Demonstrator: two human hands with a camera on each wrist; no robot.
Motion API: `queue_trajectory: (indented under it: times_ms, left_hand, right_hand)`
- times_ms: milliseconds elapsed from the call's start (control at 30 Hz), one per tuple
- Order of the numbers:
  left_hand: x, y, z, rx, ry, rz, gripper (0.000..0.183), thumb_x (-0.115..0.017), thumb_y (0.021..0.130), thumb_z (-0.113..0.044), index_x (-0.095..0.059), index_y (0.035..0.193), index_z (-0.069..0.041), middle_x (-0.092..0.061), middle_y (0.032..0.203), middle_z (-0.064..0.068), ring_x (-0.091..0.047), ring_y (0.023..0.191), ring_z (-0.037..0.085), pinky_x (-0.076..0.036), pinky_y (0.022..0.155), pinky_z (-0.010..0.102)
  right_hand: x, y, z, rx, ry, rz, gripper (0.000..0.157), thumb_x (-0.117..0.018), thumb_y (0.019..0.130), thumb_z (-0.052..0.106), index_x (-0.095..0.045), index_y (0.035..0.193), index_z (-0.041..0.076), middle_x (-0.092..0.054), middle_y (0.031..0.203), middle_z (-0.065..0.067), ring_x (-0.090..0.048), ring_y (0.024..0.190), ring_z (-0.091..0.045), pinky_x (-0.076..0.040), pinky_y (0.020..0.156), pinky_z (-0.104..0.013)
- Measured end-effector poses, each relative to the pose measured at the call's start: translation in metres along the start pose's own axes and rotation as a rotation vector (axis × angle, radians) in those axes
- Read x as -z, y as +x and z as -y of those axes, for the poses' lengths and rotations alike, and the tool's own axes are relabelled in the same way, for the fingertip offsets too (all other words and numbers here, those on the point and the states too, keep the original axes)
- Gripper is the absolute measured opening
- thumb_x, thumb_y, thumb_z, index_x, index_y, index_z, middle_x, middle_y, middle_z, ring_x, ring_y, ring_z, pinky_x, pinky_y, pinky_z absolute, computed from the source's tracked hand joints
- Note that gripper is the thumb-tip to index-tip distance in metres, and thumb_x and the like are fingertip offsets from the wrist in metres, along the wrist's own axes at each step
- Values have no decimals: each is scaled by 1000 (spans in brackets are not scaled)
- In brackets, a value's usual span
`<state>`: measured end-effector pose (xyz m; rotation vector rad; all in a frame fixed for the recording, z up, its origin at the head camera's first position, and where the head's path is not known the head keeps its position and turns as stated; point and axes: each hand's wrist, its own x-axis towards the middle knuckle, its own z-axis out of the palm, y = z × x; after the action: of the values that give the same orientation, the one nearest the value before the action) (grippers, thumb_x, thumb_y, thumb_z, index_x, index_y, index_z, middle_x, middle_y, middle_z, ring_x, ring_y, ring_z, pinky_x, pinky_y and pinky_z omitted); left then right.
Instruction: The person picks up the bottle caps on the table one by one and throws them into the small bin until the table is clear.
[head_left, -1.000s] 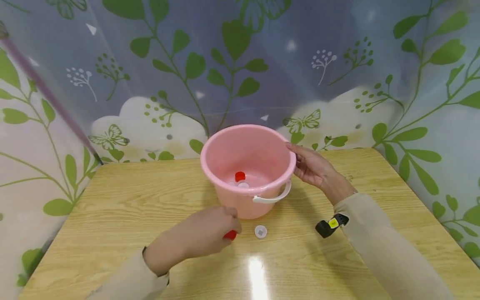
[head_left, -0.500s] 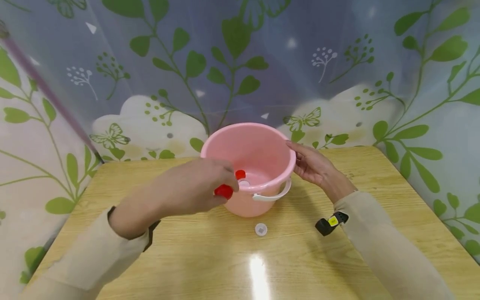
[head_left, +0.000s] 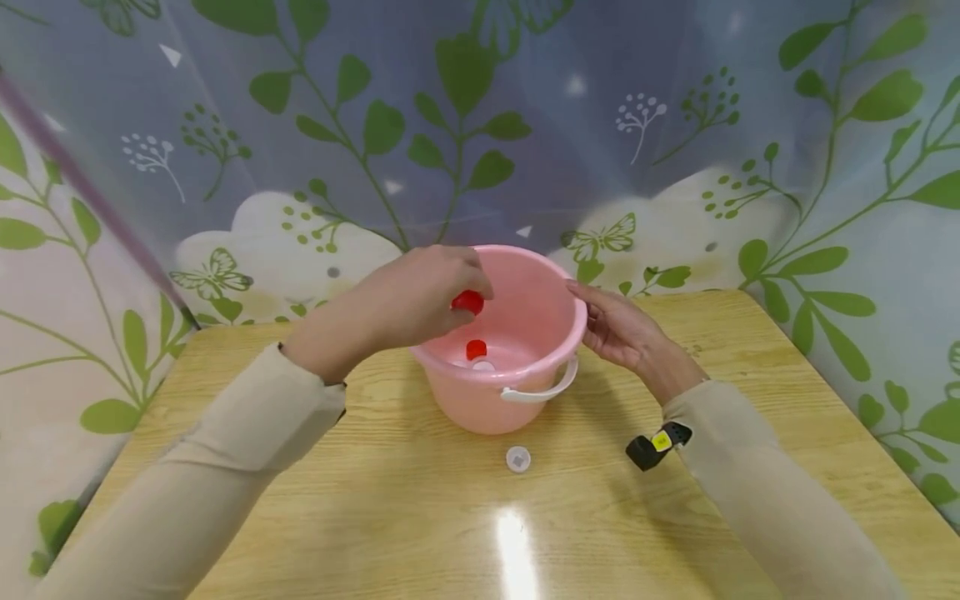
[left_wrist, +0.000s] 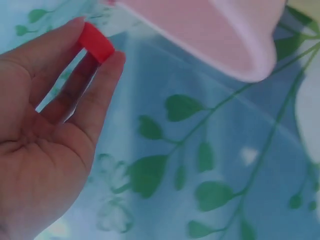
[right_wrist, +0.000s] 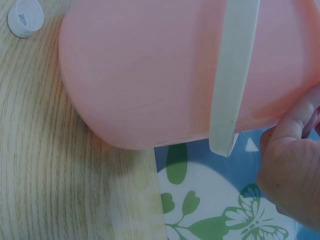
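Over the left side of the pink bucket's [head_left: 480, 404] mouth, my left hand [head_left: 408, 300] pinches a red bottle cap [head_left: 469, 302] between thumb and fingertips. The left wrist view shows this cap [left_wrist: 96, 42] edge-on, with the bucket rim [left_wrist: 260, 70] off to the right. My right hand [head_left: 626, 333] grips the bucket's right rim. Down on the bucket floor lie another red cap [head_left: 476, 350] and a white cap [head_left: 483, 366], partly hidden by the near rim. A white cap [head_left: 517, 459] lies hollow side up on the table in front of the bucket.
The bucket's white handle [head_left: 542, 393] hangs down at its front right. Under everything is a wood-grain table [head_left: 360, 500]. Leaf-patterned fabric [head_left: 330, 150] closes off the back and both sides. A black strap with a yellow label [head_left: 661, 441] sits at my right cuff.
My left hand has lifted the red cap from the table in front of the bucket, up and over its rim. The right hand has stayed at the rim.
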<state>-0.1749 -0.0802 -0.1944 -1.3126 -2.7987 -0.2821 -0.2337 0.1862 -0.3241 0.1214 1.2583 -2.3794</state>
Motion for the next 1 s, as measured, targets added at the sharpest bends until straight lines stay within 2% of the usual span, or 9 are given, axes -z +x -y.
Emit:
queue_trajectory:
  times_ms: [133,367,533,733,1000]
  left_hand:
    - [-13,11,18,51,-24,-9,22,-68,87,-6,-70,109,-5,-64,108,8,-57,101,23,-47,90,35]
    - [-36,24,38,92,-43,-22,23,-66,88,-9,-69,111,-5,-62,108,8,-56,100,23,-48,89,35]
    - [-48,35,40,48,-32,-33,21,-64,88,-7,-70,108,-4,-64,106,9,-57,100,24,-45,93,33]
    - [-55,39,39,-19,2,-56,19,-64,87,-4,-71,105,-3,-65,102,9,-57,98,23,-44,94,30]
    - [-58,37,40,-4,22,-41,27,-63,89,-12,-67,113,-3,-64,112,8,-54,109,24,-39,100,34]
  right_hand:
    - [0,0,0,4,11,5,19,-64,93,19,-65,104,4,-65,92,-7,-66,76,-15,-55,67,-22]
    - [-1,0,0,4,18,13,18,-63,93,19,-66,102,4,-65,92,-6,-66,76,-15,-55,66,-22]
    - [-1,-1,-1,6,25,16,18,-64,93,19,-65,103,4,-65,93,-7,-66,77,-15,-55,67,-22]
    - [-1,0,-2,6,24,2,18,-65,92,19,-65,104,5,-63,96,-6,-65,79,-14,-55,69,-22]
    - [-1,0,-2,10,32,-2,19,-65,92,18,-65,104,5,-64,95,-7,-66,78,-15,-55,67,-23]
